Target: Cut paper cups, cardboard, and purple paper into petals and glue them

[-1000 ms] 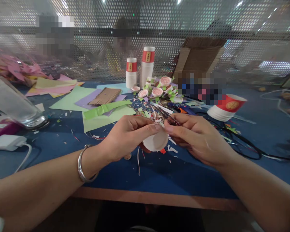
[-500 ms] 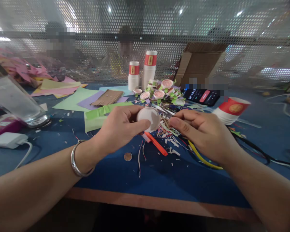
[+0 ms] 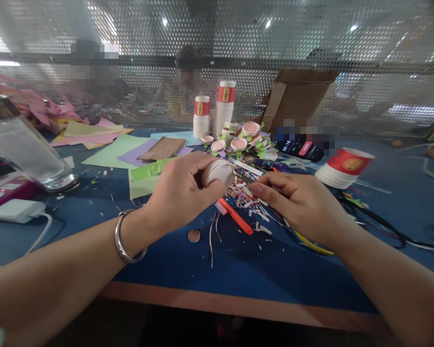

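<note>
My left hand (image 3: 183, 190) is closed round a small white cut-down paper cup (image 3: 218, 172), held just above the blue table (image 3: 238, 260). A silver bangle (image 3: 125, 241) sits on that wrist. My right hand (image 3: 298, 202) is to the right of the cup, fingers curled together, its fingertips close to the cup; what it pinches is too small to make out. Under both hands lie paper scraps (image 3: 251, 205), an orange strip (image 3: 235, 216) and a yellow strip (image 3: 307, 241).
Behind the hands are finished paper-cup flowers (image 3: 244, 137), two stacks of red-and-white cups (image 3: 217, 108), a tipped cup stack (image 3: 342, 166), a phone (image 3: 300, 147), coloured paper sheets (image 3: 119, 149) and a cardboard box (image 3: 296, 96). A glass jar (image 3: 21, 144) and white charger (image 3: 16, 210) stand left. People sit beyond the mesh screen.
My left hand lifted the white cup up from the table and turned it, its fingers now wrapping it more. My right hand stayed beside it. The orange and yellow strips came into view.
</note>
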Demonstrator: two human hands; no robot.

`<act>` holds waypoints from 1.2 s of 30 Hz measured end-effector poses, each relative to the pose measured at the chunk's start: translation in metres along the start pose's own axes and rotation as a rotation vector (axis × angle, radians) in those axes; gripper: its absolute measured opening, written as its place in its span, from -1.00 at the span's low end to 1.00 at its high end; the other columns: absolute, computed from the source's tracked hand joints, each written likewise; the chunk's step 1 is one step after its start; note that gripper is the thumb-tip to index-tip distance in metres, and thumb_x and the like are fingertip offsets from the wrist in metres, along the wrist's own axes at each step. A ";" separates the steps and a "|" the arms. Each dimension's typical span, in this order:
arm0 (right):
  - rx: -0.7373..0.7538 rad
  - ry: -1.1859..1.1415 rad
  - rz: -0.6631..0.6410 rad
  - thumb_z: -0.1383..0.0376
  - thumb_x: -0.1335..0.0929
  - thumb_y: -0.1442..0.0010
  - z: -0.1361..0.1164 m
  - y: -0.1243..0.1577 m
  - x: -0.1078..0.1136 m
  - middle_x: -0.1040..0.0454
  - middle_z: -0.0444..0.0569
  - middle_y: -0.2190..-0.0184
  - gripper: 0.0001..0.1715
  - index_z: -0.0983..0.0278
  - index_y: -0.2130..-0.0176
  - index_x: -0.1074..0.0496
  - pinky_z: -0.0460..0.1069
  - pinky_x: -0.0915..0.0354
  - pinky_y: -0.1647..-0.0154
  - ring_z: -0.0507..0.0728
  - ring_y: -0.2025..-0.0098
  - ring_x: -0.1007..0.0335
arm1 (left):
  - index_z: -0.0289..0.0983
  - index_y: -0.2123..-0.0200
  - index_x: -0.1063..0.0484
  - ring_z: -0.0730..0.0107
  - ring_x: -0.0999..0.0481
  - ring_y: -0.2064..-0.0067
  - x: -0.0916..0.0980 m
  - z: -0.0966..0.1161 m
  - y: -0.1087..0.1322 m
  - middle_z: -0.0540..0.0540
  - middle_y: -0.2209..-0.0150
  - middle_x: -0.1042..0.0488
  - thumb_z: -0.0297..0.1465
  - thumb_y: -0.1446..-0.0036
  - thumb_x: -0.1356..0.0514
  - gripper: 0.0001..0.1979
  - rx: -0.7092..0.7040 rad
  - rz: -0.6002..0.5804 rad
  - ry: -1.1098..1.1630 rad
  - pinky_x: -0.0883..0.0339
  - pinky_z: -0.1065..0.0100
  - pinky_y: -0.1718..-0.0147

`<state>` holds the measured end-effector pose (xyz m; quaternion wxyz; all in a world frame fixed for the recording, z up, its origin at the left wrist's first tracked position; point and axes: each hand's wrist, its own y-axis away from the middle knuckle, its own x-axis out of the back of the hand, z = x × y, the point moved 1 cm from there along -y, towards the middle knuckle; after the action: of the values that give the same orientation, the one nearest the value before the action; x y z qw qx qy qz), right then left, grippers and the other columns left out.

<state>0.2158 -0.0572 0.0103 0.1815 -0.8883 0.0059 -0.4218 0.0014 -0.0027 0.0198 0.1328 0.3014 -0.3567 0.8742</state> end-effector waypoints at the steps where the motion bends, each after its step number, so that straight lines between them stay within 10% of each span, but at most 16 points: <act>1: -0.001 -0.001 0.001 -0.12 -0.28 -0.36 0.000 0.000 0.000 -0.23 -0.19 0.63 -0.41 0.24 0.46 -0.42 -0.05 -0.02 0.58 0.00 0.57 -0.07 | -0.30 0.39 -0.57 0.48 -0.30 0.42 0.000 0.000 0.000 0.03 0.45 -0.44 -0.48 -0.07 -0.20 -0.88 -0.008 0.006 0.000 -0.13 0.41 0.45; 18: 0.036 -0.039 -0.022 -0.03 -0.30 -0.39 -0.003 0.004 0.004 -0.34 -0.15 0.56 -0.48 0.24 0.45 -0.44 -0.06 -0.11 0.49 0.02 0.50 -0.20 | -0.32 0.36 -0.58 0.52 -0.27 0.45 0.001 -0.011 -0.005 0.03 0.47 -0.43 -0.44 -0.07 -0.22 -0.87 0.099 -0.067 0.258 -0.10 0.43 0.50; 30: 0.014 -0.095 -0.084 -0.15 -0.26 -0.37 -0.003 0.005 0.007 -0.35 -0.10 0.53 -0.38 0.24 0.44 -0.46 -0.04 -0.14 0.49 0.04 0.49 -0.18 | -0.33 0.41 -0.63 0.57 -0.45 0.46 -0.004 -0.015 -0.011 -0.02 0.46 -0.56 -0.40 -0.07 -0.31 -0.89 0.461 -0.275 0.991 -0.24 0.54 0.51; 36: 0.004 -0.050 -0.098 -0.16 -0.25 -0.37 -0.002 0.004 0.005 -0.37 -0.10 0.54 -0.37 0.24 0.45 -0.46 -0.02 -0.12 0.48 0.05 0.49 -0.20 | -0.33 0.39 -0.62 0.51 -0.34 0.51 0.001 -0.019 -0.011 -0.01 0.53 -0.48 -0.31 -0.07 -0.27 -0.80 0.317 -0.205 0.596 -0.10 0.45 0.58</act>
<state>0.2181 -0.0623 0.0139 0.1627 -0.8974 -0.0429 -0.4078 -0.0028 0.0186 0.0150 0.2697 0.0839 -0.1302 0.9504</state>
